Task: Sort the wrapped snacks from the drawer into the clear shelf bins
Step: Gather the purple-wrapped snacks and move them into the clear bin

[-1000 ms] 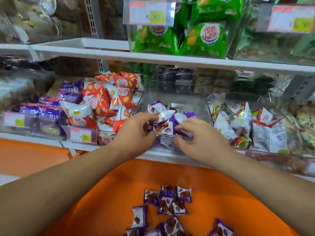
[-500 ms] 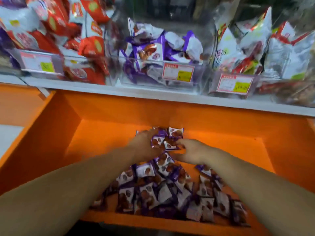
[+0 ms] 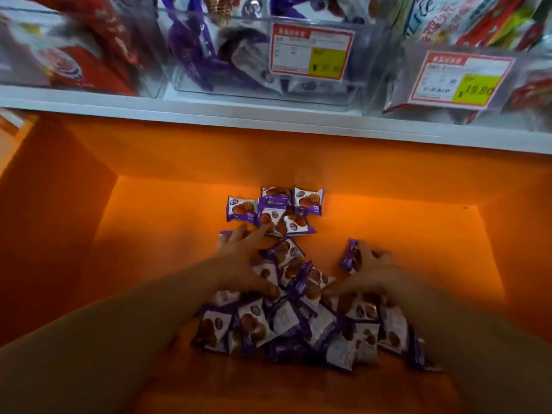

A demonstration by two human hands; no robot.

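Observation:
Several purple-and-white wrapped snacks lie heaped in the orange drawer, with a smaller cluster near its back wall. My left hand rests spread on the pile's left side, fingers straight and reaching toward the far cluster. My right hand is over the pile's right side, fingers curled round one purple snack pack tipped up on its edge. Above the drawer, the clear shelf bin holds the same purple snacks.
A white shelf edge runs across just above the drawer. A clear bin of red packs stands at the left and one of mixed packs at the right. Price tags hang on the bin fronts. The drawer's orange walls rise on both sides.
My hands left the shelf bin and came down into the drawer. They moved apart over the pile, and the view tilted down and closer.

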